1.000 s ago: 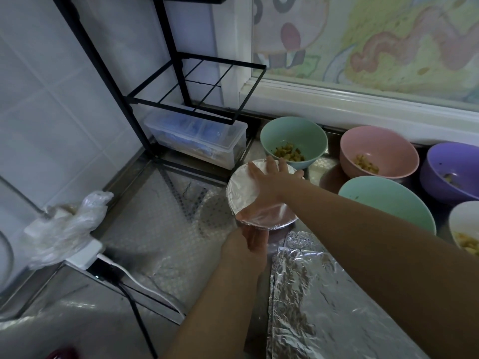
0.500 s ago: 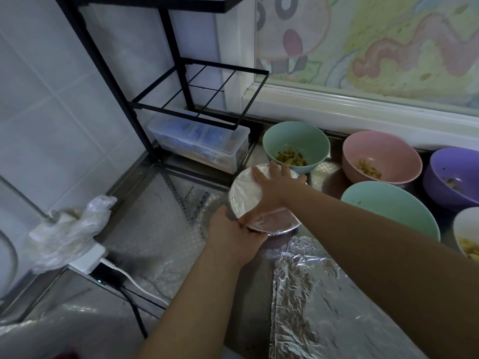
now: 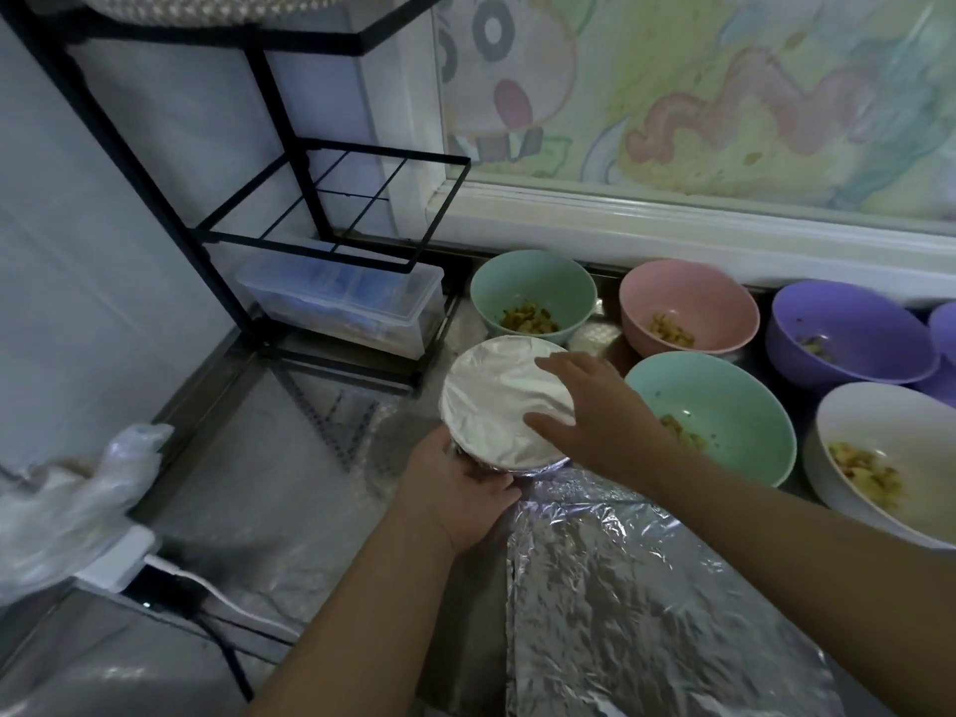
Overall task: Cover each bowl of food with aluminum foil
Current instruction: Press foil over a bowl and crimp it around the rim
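As I stand at the person's elbow, counter (image 3: 289, 458): shiny metal, running under a window sill with a cartoon picture above it.
Black rack (image 3: 310, 251): wire-framed, standing at the far left corner against the tiled wall.
Foil sheet (image 3: 646, 613): crinkled, lying loose on the counter nearest the person, its far edge just beside the covered bowl.
Plastic bag (image 3: 67, 509): clear and crumpled, at the left edge (it could be a glove, I cannot tell).
Clear box (image 3: 341, 307): lidded, on the rack's bottom level, with something blue inside.
Open bowls: large mint bowl (image 3: 734, 406), white bowl (image 3: 890, 432), purple bowl (image 3: 848, 333), pink bowl (image 3: 688, 302) and small green bowl (image 3: 533, 287), all to the right and behind, each with a little yellowish food, none covered.
Foil-covered bowl (image 3: 502, 401): between the small green bowl and the foil sheet, its foil top smooth and tight, tilted slightly toward the left.
Right hand (image 3: 595, 411): fingers spread and relaxed, resting on the right edge of the foil top.
Left hand (image 3: 455, 489): curled round the bowl's near lower side, gripping the crimped foil there.
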Demonstrator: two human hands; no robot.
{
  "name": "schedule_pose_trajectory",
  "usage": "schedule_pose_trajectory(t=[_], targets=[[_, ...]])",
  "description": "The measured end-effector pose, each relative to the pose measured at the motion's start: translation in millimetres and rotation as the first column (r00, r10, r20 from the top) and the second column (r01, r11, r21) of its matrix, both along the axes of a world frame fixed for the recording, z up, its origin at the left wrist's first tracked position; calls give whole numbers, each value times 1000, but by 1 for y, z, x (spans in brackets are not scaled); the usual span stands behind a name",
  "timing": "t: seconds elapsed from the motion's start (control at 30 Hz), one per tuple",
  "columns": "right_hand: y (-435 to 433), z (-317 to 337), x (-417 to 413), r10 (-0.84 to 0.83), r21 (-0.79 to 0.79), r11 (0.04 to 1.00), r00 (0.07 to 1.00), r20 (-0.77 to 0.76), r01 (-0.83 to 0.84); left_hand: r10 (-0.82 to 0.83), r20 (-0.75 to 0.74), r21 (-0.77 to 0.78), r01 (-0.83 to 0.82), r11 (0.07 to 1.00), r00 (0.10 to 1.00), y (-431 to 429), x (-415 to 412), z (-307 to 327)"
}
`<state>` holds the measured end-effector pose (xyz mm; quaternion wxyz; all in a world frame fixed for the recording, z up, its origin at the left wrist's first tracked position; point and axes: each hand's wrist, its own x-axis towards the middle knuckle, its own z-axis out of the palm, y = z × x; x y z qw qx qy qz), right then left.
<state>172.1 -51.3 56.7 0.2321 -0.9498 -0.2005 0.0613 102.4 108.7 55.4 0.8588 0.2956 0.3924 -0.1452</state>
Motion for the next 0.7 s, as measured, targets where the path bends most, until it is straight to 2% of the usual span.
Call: schedule_pose_trajectory(t=[0.07,0.17,0.27,0.33,0.43,0.6,0.7], targets=[[-8,-12,-20,-108,120,987,994,-21,110,-28,-6,-70,27,997,1000,-4,1,1],[-3,-32,-34,-291,278,907,948,-132,317,-22,-6,-65,21,998,1000,-9,5,-7],[14,-45,-41,-359,457,759,884,-298,463,-85,2,38,85,996,996,-11,8,-12],[23,-44,-43,-408,517,659,837,-364,546,-70,-43,54,72,996,997,-7,11,-11],[26,-39,-39,-474,517,549,754,-455,657,-39,-86,45,43,998,996,-3,19,-17],[26,-55,-27,-444,452,328,557,-702,830,-25,-99,101,36,994,995,-6,22,-16],[25,-59,-22,-408,445,249,510,-757,860,-7,-96,142,20,990,995,-8,23,-13]])
